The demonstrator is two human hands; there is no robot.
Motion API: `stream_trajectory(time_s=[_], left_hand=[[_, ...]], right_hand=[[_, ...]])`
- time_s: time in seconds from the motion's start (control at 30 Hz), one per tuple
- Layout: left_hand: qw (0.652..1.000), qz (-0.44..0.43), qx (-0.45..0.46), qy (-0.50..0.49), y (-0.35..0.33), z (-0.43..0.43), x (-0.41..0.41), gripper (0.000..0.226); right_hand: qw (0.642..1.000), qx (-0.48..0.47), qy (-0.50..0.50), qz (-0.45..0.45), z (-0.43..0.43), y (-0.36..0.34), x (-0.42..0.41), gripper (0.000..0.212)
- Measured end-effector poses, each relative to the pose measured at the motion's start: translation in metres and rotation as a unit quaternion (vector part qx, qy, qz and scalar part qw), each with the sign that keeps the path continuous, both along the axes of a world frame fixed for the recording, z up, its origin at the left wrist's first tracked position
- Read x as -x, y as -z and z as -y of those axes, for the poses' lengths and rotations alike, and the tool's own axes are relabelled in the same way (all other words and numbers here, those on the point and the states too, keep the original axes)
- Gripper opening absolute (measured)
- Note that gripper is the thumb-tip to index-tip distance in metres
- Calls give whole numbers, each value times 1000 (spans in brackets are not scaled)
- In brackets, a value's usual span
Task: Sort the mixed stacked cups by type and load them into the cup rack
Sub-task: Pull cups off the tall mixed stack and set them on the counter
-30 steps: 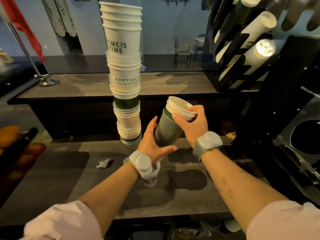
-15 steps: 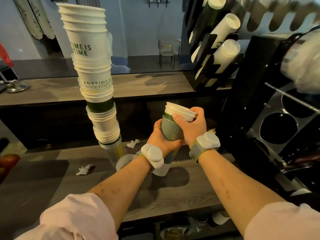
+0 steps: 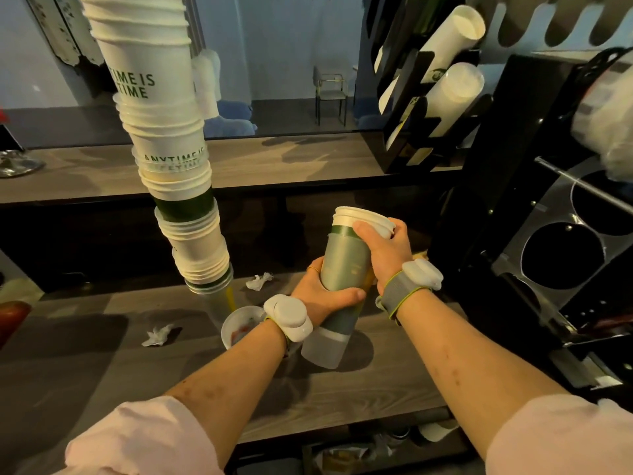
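Note:
A short stack of nested cups (image 3: 344, 265) stands tilted on the wooden counter (image 3: 102, 365): clear plastic at the bottom, green in the middle, white paper rims on top. My left hand (image 3: 325, 293) grips its lower green part. My right hand (image 3: 385, 248) pinches the white rims at the top. A tall leaning stack of mixed white, green and clear cups (image 3: 168, 149) rises to the left. The black cup rack (image 3: 424, 97) at the upper right holds several rows of white cups.
A single small cup (image 3: 239, 325) sits on the counter beside my left wrist. Two crumpled paper scraps (image 3: 157, 335) (image 3: 259, 281) lie nearby. A black panel with round holes (image 3: 561, 255) stands at the right. A raised back counter (image 3: 274, 162) runs behind.
My left hand has gone from open beside the short stack to gripping its green part. The view has turned right, so the tall stack now appears further left.

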State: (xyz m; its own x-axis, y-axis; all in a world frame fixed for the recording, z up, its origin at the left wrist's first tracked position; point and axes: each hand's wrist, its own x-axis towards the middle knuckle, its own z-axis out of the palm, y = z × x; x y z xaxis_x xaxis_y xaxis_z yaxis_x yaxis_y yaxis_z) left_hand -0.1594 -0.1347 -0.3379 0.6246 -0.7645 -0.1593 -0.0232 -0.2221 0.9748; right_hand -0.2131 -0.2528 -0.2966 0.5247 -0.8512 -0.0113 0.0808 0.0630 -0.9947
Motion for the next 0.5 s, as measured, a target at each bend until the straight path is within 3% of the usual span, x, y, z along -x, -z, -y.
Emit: stream_trajectory(time_s=[0.17, 0.37, 0.43, 0.5], left_hand=[[997, 12, -76, 14, -11, -8, -17, 80], [993, -75, -88, 21, -25, -33, -28, 83], [995, -66, -77, -7, -28, -43, -33, 86], [993, 22, -111, -14, -32, -48, -37, 84]], right_hand=[[995, -100, -15, -26, 2, -5, -11, 53], [989, -129, -64, -38, -10, -13, -27, 52], [990, -89, -99, -45, -15, -20, -35, 53], [987, 65, -117, -94, -11, -26, -39, 51]])
